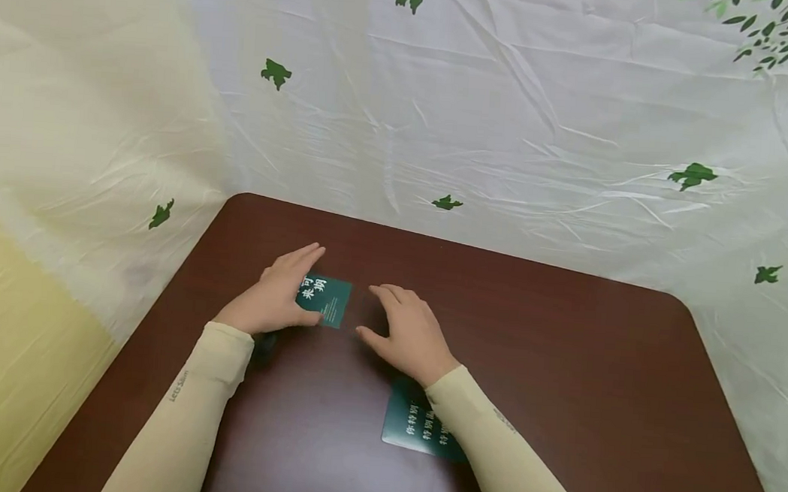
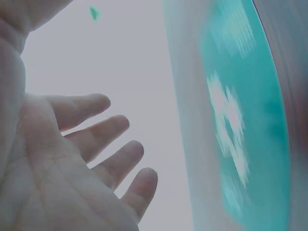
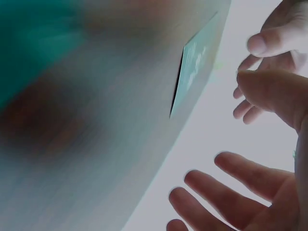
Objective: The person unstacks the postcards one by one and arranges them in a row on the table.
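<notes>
My left hand (image 1: 276, 288) hovers over the left part of a green card (image 1: 334, 302) with white Chinese characters, its thumb and fingers spread apart. In the left wrist view nothing lies in that palm, and the card (image 2: 260, 125) shows blurred beside it. Just to the right, my right hand (image 1: 414, 336) is above the table, fingers loosely extended and holding nothing. A second green card (image 1: 413, 428) with rows of characters lies nearer, partly hidden under the right wrist and sleeve. The right wrist view has the farther card (image 3: 192, 70) flat on the tabletop, apart from both hands.
The cards lie on a dark reddish-brown table (image 1: 564, 347) with rounded corners. White cloth (image 1: 545, 97) with green leaf prints hangs behind the table's far edge and along its sides. A yellow patch (image 1: 15, 351) shows at the lower left.
</notes>
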`<action>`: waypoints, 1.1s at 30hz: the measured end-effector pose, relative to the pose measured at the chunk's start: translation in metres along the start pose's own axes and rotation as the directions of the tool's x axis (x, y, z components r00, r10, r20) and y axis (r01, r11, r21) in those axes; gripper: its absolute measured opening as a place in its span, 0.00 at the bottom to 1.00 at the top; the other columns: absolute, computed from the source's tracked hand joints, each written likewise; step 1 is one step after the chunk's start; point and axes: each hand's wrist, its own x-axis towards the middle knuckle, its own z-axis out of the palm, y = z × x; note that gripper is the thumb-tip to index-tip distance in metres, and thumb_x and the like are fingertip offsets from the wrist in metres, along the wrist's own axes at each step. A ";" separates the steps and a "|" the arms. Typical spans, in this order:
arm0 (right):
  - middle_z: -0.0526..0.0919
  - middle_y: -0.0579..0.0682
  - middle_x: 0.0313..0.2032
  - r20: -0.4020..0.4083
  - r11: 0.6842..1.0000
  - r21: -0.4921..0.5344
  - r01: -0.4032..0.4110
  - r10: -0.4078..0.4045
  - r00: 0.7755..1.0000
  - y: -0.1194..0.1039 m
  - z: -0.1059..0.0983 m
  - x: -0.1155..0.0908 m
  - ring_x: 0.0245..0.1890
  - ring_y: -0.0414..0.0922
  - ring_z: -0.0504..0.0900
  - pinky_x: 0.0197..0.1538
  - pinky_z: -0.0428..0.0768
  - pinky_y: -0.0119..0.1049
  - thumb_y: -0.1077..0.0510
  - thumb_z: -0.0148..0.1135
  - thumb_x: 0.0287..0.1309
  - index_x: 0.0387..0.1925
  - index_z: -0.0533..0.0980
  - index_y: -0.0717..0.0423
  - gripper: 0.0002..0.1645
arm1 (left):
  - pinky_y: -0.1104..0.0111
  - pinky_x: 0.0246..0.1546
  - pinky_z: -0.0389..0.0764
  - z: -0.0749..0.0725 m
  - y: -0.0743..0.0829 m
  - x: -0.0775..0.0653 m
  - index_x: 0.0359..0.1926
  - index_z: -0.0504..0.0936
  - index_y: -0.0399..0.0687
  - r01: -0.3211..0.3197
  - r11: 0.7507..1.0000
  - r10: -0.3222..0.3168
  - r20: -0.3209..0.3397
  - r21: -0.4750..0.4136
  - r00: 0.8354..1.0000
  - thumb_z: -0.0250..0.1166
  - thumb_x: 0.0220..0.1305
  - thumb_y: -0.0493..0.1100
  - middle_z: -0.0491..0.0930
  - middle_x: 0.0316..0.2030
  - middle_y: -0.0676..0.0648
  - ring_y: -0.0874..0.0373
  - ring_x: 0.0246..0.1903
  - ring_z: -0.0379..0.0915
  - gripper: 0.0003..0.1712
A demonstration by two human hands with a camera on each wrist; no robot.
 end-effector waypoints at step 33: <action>0.81 0.40 0.71 0.032 0.998 -0.026 -0.055 0.056 0.998 0.068 -0.025 -0.179 0.72 0.44 0.79 0.68 0.83 0.49 0.39 0.88 0.45 0.71 0.79 0.43 0.50 | 0.60 0.58 0.82 0.119 0.141 -0.038 0.76 0.73 0.49 -0.334 0.833 0.229 0.275 0.440 0.934 0.85 0.50 0.57 0.81 0.63 0.52 0.57 0.61 0.81 0.54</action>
